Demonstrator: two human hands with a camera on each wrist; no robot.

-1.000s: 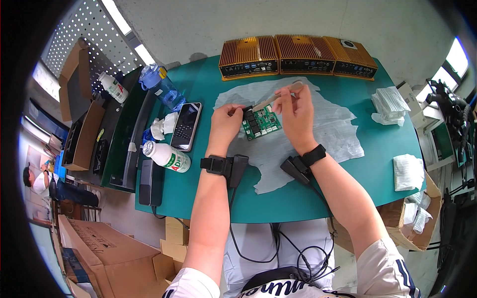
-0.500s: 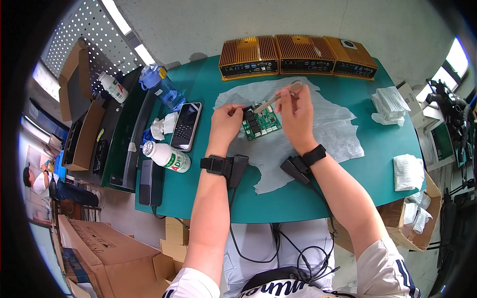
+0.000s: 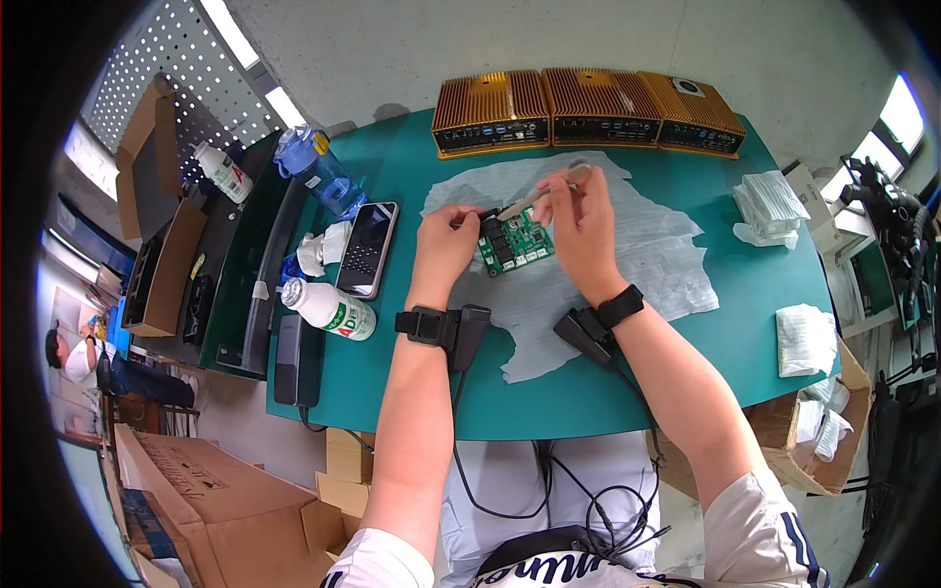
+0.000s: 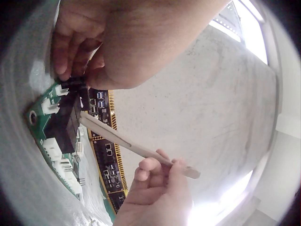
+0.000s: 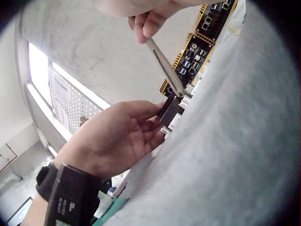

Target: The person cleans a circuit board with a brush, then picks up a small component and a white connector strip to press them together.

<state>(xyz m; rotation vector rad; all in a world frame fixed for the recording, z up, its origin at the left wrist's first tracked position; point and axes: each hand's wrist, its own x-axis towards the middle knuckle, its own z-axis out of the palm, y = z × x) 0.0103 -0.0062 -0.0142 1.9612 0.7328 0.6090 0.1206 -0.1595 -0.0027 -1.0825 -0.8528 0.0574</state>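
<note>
Board: green circuit board lies flat on a grey-white sheet, mid counter, between your two hands.
L hand: your L hand is at the board's left edge. Grip narrow, fingertips pinching the black connector at the far-left corner.
R hand: your R hand is just right of the board, raised off it. Grip closed round a flat stick, held near its upper end.
Stick: slants down-left, tip touching the black connector beside your L fingertips.
Far edge: three gold finned boxes in a row along the counter's back, near the stick's top end but apart from it.
Left side: phone and white bottle near your L wrist, off the sheet.
Right side: sheet runs on past your R hand to its ragged edge, then green counter. Tissue stack sits well apart by the right edge.
Near edge: sheet ends short of it, w/ a band of green counter in front of you.
</note>
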